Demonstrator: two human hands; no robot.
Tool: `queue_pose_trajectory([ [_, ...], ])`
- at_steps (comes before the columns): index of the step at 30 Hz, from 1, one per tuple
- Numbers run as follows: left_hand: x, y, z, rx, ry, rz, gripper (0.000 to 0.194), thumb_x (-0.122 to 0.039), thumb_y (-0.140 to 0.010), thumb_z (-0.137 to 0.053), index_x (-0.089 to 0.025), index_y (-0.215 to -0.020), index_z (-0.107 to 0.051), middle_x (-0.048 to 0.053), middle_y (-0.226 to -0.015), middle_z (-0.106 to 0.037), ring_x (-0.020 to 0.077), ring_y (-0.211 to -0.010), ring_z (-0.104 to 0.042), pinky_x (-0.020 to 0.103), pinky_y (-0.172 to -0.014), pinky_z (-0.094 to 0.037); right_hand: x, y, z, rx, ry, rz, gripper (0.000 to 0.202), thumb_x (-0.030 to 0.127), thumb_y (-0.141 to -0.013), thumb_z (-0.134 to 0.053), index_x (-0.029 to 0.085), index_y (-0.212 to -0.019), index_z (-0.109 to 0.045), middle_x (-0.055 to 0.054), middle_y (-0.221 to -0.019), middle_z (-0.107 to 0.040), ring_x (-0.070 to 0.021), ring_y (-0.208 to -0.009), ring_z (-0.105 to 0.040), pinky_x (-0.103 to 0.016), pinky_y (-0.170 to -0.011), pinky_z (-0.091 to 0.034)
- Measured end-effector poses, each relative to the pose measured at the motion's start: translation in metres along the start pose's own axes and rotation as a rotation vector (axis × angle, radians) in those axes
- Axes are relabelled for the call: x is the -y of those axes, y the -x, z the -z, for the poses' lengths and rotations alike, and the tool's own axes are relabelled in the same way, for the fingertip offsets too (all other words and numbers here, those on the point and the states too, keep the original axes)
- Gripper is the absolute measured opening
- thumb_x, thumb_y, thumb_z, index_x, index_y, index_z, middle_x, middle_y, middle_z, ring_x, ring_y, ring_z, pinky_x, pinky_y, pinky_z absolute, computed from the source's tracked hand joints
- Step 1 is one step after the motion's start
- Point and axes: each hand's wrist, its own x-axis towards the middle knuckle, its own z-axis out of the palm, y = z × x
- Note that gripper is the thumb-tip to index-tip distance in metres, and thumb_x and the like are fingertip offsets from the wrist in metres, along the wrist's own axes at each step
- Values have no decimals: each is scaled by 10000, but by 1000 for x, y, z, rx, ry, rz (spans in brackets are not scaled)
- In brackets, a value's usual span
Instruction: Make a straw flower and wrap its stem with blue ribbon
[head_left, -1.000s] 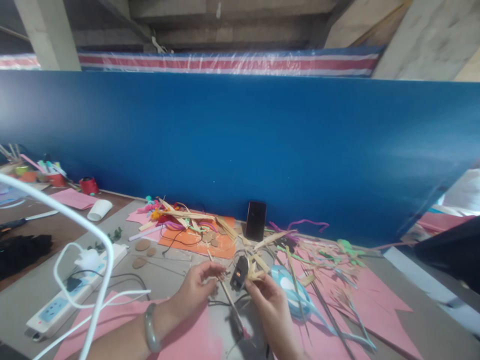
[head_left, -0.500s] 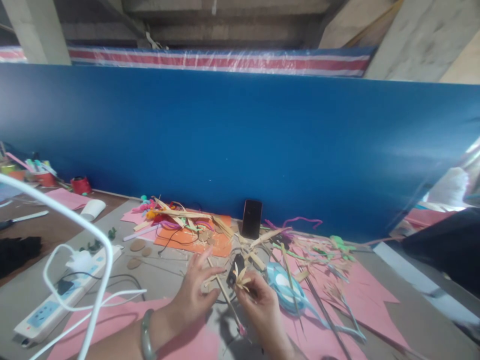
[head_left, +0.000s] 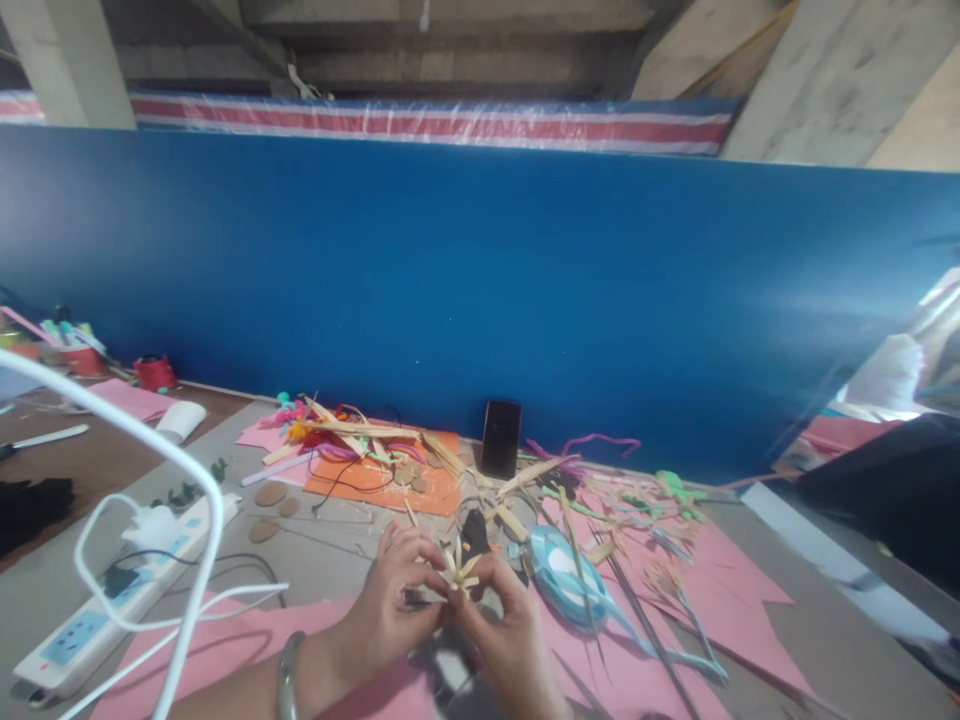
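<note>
A small pale flower [head_left: 460,575] with narrow, pointed petals is held upright between my two hands over the middle of the table. My right hand [head_left: 504,625] pinches it from the right with thumb and forefinger. From the left, my left hand [head_left: 401,585] closes thumb and forefinger on the flower's edge, its other fingers curled. Just behind the flower is a black object [head_left: 474,530], partly covered, whose kind I cannot make out. A thin pale stick [head_left: 411,512] shows above my left hand; its lower part is hidden.
A dark phone [head_left: 501,440] leans on the blue panel [head_left: 450,270]. Blue ribbon roll [head_left: 562,570] and pink paper [head_left: 720,580] lie right. Orange paper [head_left: 352,478] with pale strips lies behind. Left are a power strip [head_left: 90,620] and a white cable [head_left: 214,520] crossing close.
My left hand, open with fingers spread before, has moved right and closed on the flower. My right hand has brought the flower slightly left, and its petals now face up.
</note>
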Motion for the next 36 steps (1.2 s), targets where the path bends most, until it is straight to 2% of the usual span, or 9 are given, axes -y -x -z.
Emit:
queue_pose_trajectory([
  [3,2,0,1,-7,-13,-3,196,-386,-851,-621,-244,-753,-715,61,-880,-653,226,-940,-567,443,-996,-340,1,1,-1,14,7,-17,217,319,-807,-672,191,-707,-527,6,-682,-542,-156,-658,-534,-260,-626,-438],
  [6,3,-1,4,-51,-67,-27,212,-377,-868,-599,-236,-745,-700,56,-855,-655,216,-910,-573,439,-994,-342,6,0,2,-1,-12,-21,243,311,-737,-743,195,-837,-554,6,-732,-561,-157,-669,-539,-266,-645,-455],
  [9,3,-4,7,-107,-172,-68,221,-345,-884,-575,-230,-728,-681,47,-828,-656,211,-900,-576,453,-1013,-328,11,-2,7,-8,-84,-28,325,393,-750,-736,211,-926,-533,-6,-793,-567,-167,-693,-543,-285,-666,-476],
  [12,2,-4,8,-120,-298,-112,179,-288,-880,-570,-229,-743,-668,35,-838,-663,209,-921,-584,492,-1060,-270,13,-3,11,4,-121,-34,263,451,-831,-652,215,-838,-536,-11,-766,-551,-178,-704,-544,-286,-653,-467],
  [16,1,-1,8,-89,-385,-142,129,-221,-860,-570,-238,-774,-665,29,-880,-677,215,-975,-588,523,-1092,-210,16,-2,12,23,-109,-25,278,432,-884,-597,204,-741,-529,-16,-730,-543,-177,-704,-531,-288,-675,-440],
  [23,-3,0,11,-74,-373,-114,139,-224,-884,-543,-228,-793,-648,34,-891,-677,222,-1017,-573,543,-1101,-177,19,-2,10,10,-160,-70,338,439,-942,-491,190,-715,-521,-13,-707,-510,-161,-683,-492,-264,-661,-406],
  [27,-6,-1,11,-86,-331,-106,186,-250,-903,-510,-220,-781,-646,45,-867,-675,217,-980,-579,513,-1085,-241,18,-2,9,40,-211,-128,357,460,-947,-475,186,-724,-525,-3,-698,-484,-150,-674,-477,-246,-635,-392],
  [32,-7,-4,11,-106,-293,-102,227,-301,-899,-507,-228,-737,-647,51,-812,-674,216,-916,-591,484,-1058,-309,17,-3,10,36,-195,-128,451,507,-959,-417,180,-670,-536,-5,-659,-490,-148,-650,-487,-247,-636,-393],
  [36,-7,-4,11,-81,-275,-81,199,-299,-897,-516,-232,-765,-649,51,-836,-685,224,-945,-592,519,-1098,-237,12,-4,10,-38,-160,-130,373,486,-952,-455,184,-769,-575,-6,-689,-527,-153,-657,-512,-248,-636,-414],
])
